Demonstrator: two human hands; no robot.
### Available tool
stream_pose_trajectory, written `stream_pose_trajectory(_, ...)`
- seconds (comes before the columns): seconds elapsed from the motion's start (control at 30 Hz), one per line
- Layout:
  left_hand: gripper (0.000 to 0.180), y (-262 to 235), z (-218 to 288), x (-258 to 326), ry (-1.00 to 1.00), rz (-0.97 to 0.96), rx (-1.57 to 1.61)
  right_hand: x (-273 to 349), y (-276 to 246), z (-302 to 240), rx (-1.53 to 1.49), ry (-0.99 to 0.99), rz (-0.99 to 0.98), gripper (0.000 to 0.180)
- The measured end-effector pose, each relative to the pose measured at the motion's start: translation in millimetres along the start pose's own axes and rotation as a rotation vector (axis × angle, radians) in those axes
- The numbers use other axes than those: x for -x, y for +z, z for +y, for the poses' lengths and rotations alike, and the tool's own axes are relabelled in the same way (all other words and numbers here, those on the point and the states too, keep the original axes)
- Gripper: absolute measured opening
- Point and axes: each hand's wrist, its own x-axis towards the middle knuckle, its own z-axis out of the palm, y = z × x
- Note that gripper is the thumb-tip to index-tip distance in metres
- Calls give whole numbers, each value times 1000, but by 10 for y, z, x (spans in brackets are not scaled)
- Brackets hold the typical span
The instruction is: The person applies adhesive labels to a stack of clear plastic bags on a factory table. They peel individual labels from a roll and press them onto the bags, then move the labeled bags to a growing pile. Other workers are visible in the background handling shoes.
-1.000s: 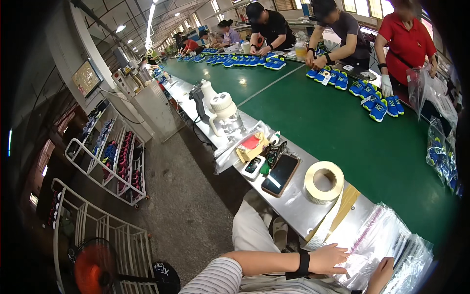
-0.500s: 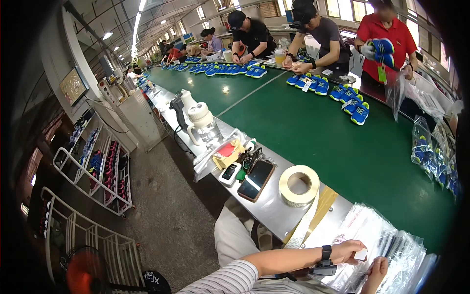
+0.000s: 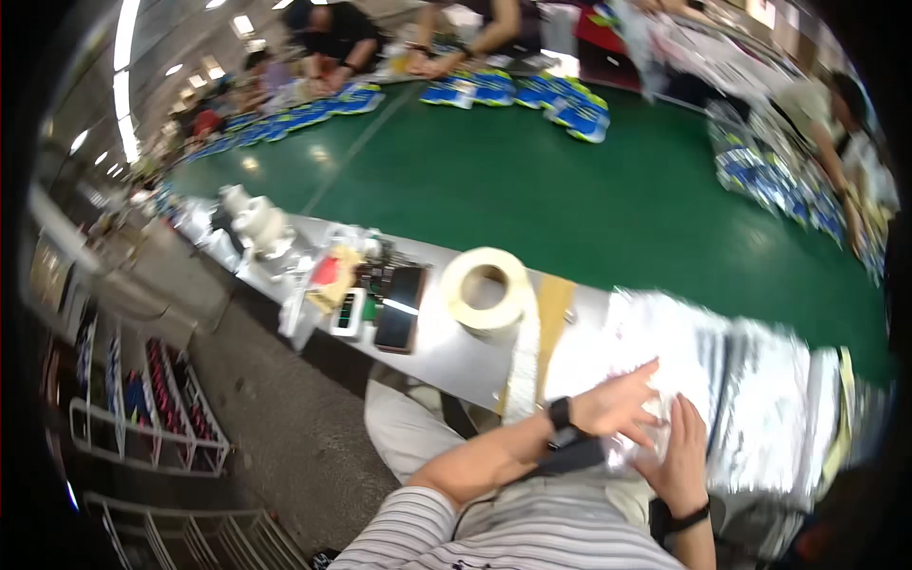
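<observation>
Clear plastic bags (image 3: 765,404) lie in a stack on the metal work surface before me. My left hand (image 3: 617,404) rests on the near left part of the stack, its fingers spread and reaching right. Beside it my right hand (image 3: 676,456) lies on the bags too, fingers stretched out away from me. Nothing shows held in either hand, though motion blurs the fingertips. Left of the stack stands a roll of pale labels (image 3: 458,302), its strip (image 3: 522,370) trailing toward my left forearm.
Beyond the metal ledge runs a green conveyor belt (image 3: 456,190), with blue shoes (image 3: 578,114) along its far side and co-workers behind. A phone (image 3: 401,309), a small yellow box (image 3: 334,277) and a white-lidded jug (image 3: 261,226) stand left. Bagged shoes (image 3: 769,180) lie far right.
My view has swung right. The small white label in my left hand no longer shows. Both hands have gone from closed fingers to lying spread on the bags.
</observation>
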Motion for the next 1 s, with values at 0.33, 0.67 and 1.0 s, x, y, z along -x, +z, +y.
stream_pose_trajectory(0.33,30,-181,-254,1401,1030,827,-801,221,-514,747,-831,793,724,10)
stream_pose_trajectory(0.67,26,-593,-226,1082,753,673,-618,711,-792,823,424,384,762,25)
stream_pose_trajectory(1.0,21,-512,-253,1034,744,557,-135,-641,555,-536,-1079,316,-588,18)
